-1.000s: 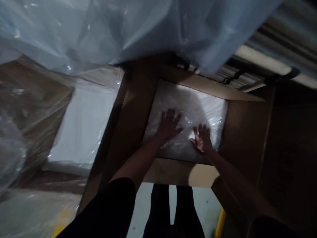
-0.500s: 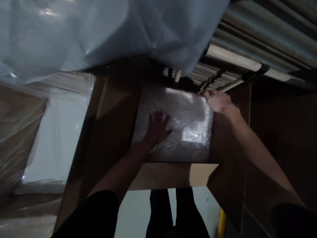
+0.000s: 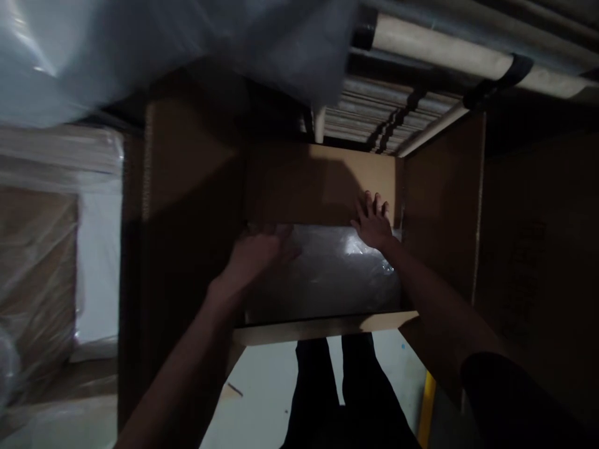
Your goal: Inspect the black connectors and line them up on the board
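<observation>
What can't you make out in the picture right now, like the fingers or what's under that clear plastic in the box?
All in the head view:
- Left hand: fingertips blurred, lost in shadow.
- Whatever lies under the clear plastic: hidden by glare and dimness.
- Marks on the dark cardboard at right: too dim to read.
- Gray plastic sheet: cut off by the top edge.

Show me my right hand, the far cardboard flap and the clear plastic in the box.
Right hand (image 3: 373, 229): head view, back of the hand.
Far cardboard flap (image 3: 322, 187): head view, shaded middle of its face.
Clear plastic (image 3: 339, 274): head view, middle of its visible top.
</observation>
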A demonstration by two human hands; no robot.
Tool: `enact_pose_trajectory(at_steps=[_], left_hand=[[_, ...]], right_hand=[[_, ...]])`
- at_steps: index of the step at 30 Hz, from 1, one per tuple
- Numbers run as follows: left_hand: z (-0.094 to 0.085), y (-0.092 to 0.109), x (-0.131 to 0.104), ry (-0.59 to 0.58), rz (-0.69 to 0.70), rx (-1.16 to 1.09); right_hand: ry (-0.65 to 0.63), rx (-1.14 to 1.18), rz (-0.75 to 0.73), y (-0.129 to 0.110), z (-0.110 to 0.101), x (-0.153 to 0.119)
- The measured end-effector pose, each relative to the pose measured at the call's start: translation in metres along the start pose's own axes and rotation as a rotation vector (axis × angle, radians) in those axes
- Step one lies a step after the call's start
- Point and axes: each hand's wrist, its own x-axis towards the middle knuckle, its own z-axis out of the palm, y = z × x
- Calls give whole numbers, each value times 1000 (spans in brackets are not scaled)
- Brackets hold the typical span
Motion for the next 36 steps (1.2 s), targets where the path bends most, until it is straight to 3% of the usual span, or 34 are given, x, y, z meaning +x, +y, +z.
enact_pose_trajectory(at_steps=[2,4,6,10,13,16,19,21,23,24,25,27,30,32,34,36], left_hand=[[-21,1,-1,103,3,-191],[-25,6,20,215,61,-369],[-7,11,54,231,100,-361],[63,9,111,211,174,-67],[95,2,121,254,195,-35],[98,-1,119,246,197,-29],[93,0,118,237,204,-13],[92,1,118,228,195,-17],[91,2,117,218,191,-28],[91,3,116,216,194,-37],[91,3,115,216,200,-48],[92,3,114,229,212,-69],[98,0,115,256,212,-75],[103,-4,119,277,213,-68],[104,-6,121,304,224,-63],[96,-5,120,294,217,-66]], right_hand=[[67,1,-15,-2,6,-3],[120,1,-19,-3,12,-7],[157,-1,-9,-4,18,-9],[185,-8,14,-2,31,-7],[177,10,20,-3,31,4],[116,78,53,-11,6,5],[55,213,72,-31,-42,-46],[108,316,57,-53,-67,-117],[292,364,67,-81,-71,-196],[416,361,73,-95,-63,-228],[452,345,87,-108,-48,-251],[444,257,90,-126,-4,-262],[256,225,120,-127,66,-211],[145,235,145,-118,98,-171],[98,248,153,-113,114,-148],[105,261,152,-113,119,-143]])
